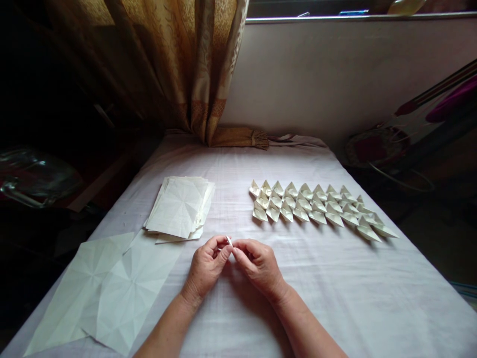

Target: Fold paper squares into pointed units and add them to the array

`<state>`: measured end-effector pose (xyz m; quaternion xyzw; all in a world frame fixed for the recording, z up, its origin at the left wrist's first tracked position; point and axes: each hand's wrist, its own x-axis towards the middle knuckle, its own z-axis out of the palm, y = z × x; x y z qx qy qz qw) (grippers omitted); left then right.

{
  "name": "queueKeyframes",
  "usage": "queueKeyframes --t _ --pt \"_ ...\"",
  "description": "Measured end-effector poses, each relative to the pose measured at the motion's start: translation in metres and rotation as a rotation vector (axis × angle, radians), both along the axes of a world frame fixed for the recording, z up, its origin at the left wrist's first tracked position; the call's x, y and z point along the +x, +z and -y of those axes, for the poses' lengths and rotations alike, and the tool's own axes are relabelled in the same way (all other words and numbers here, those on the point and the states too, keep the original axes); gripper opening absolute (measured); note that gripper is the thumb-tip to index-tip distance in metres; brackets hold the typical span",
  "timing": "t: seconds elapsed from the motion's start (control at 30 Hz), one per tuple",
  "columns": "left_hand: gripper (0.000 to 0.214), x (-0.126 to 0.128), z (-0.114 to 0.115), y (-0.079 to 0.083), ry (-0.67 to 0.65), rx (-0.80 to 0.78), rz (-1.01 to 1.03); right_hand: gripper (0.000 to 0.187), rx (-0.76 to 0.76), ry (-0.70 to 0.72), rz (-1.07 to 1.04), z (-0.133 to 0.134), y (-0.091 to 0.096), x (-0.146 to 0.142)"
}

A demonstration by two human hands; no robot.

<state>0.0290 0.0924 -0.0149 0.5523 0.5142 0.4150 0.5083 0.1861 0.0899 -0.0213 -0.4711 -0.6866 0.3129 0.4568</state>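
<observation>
Head view: at left, two creased sheets [128, 298] overlap on the white cloth [335, 313], beside a paper stack [177, 206]. The left hand [206, 268], fingertips pinched together, grips a small folded paper [229, 241] with the similarly closed right hand [263, 266]; boat-shaped papers [303, 203] stand in rows rightward.

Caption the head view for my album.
Left hand and right hand pinch a small white piece; creased sheets lie left, boat-shaped papers right.

The held paper [229, 241] is white, paper boats [318, 218] cream, curtain [203, 64] patterned gold.
</observation>
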Motion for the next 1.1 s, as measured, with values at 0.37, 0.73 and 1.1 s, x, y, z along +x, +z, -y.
queueKeyframes --t 0.37,0.73,1.1 --pt "0.031 0.006 0.006 -0.002 0.056 0.128 -0.369 0.024 0.227 -0.121 0.353 0.0 -0.004 0.0" --pt "0.037 0.008 0.01 -0.004 0.064 0.301 -0.564 0.018 0.248 -0.199 0.528 0.008 -0.002 -0.005" --pt "0.023 0.002 0.02 0.0 -0.049 0.578 -0.816 0.014 0.267 -0.18 0.559 0.02 -0.006 0.011"
